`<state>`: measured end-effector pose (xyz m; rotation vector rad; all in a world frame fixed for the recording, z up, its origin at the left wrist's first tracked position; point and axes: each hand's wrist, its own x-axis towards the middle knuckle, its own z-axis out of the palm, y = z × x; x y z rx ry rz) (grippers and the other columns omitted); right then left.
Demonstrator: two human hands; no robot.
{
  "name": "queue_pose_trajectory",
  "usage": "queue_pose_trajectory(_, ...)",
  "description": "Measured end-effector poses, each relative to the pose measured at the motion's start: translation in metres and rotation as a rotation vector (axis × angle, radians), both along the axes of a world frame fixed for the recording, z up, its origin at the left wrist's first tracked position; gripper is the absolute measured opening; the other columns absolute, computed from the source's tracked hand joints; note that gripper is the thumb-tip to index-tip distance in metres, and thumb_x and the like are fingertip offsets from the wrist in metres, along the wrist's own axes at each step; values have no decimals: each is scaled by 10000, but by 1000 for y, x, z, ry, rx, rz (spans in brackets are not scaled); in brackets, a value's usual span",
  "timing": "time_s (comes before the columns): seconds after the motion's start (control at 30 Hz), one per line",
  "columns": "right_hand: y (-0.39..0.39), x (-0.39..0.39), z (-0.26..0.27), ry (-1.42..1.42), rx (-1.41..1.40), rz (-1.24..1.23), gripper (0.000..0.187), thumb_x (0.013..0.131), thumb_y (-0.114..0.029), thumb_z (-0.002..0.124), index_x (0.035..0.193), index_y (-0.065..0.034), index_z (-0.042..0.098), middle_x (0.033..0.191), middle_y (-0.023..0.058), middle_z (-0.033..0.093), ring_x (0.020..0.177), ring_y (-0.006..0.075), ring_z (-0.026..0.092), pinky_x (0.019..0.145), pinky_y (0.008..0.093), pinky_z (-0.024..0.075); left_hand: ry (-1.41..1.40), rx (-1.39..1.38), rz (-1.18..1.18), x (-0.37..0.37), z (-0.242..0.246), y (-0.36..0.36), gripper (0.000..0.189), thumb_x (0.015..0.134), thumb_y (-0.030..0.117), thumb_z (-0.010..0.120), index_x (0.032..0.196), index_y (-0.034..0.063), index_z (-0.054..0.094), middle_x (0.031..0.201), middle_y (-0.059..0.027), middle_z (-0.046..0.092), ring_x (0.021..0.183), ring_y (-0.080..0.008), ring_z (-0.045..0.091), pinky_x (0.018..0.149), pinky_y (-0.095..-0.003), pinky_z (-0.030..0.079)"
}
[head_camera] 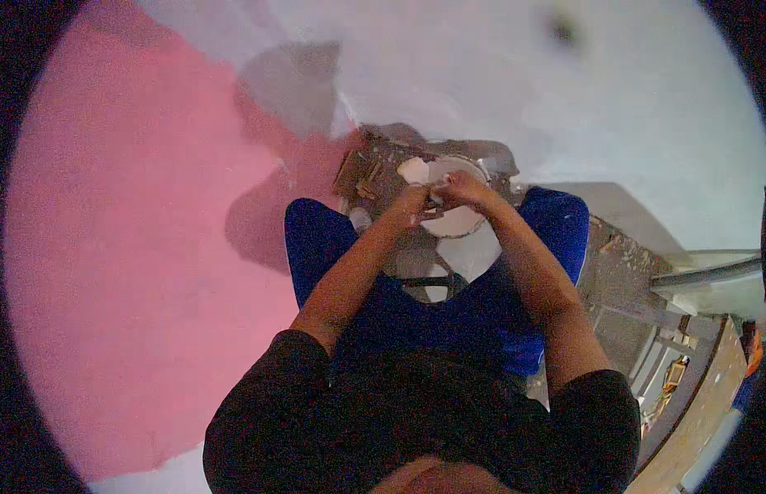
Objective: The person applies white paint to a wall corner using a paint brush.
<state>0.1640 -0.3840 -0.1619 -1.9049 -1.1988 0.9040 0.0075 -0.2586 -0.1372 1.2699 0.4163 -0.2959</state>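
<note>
My left hand [415, 205] and my right hand [460, 189] come together over a round bucket [486, 173] between my knees. The fingers of both hands are curled in, and a small dark thing seems to sit between them, too blurred to name. Pale, whitish material [455, 221] shows inside the bucket's rim, below my hands. Just beyond my left hand is a light, flat-looking piece [413, 170]; whether I hold it is unclear. My knees, in blue trousers [321, 238], stand on either side of the bucket.
A wall painted pink [129, 259] on the left and whitish [457, 74] elsewhere rises close ahead. Wood scraps [365, 179] lie left of the bucket on a dirty floor [617, 244]. At right are a dark curved strip [707, 272] and a long wooden board [691, 407].
</note>
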Motion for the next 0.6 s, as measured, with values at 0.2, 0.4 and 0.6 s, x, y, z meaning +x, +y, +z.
queue_pose_trajectory(0.2, 10, 5, 76, 501, -299, -166, 332, 872, -308, 555, 964, -8, 665, 1015, 179, 661, 903, 261, 651, 783, 426, 524, 114, -216, 138, -28, -67, 30, 298, 936, 211, 473, 1130, -10, 514, 1114, -162, 563, 973, -296, 606, 782, -421, 562)
queue_pose_trajectory(0.4, -10, 42, 87, -528, -246, -74, 419, 800, -373, 661, 739, 42, 654, 644, 152, 658, 552, 248, 656, 603, 360, 564, 465, 164, 9, -31, -121, 39, 237, 887, 258, 540, 929, 37, 612, 864, -104, 634, 809, -275, 647, 667, -445, 541)
queue_pose_trajectory(0.6, -35, 70, 57, -396, -428, -94, 365, 784, -349, 671, 757, 15, 667, 650, 130, 666, 543, 211, 657, 572, 335, 557, -207, 1242, -499, -25, -163, -7, 181, 765, 241, 607, 825, 72, 624, 761, -97, 638, 683, -299, 630, 575, -427, 509)
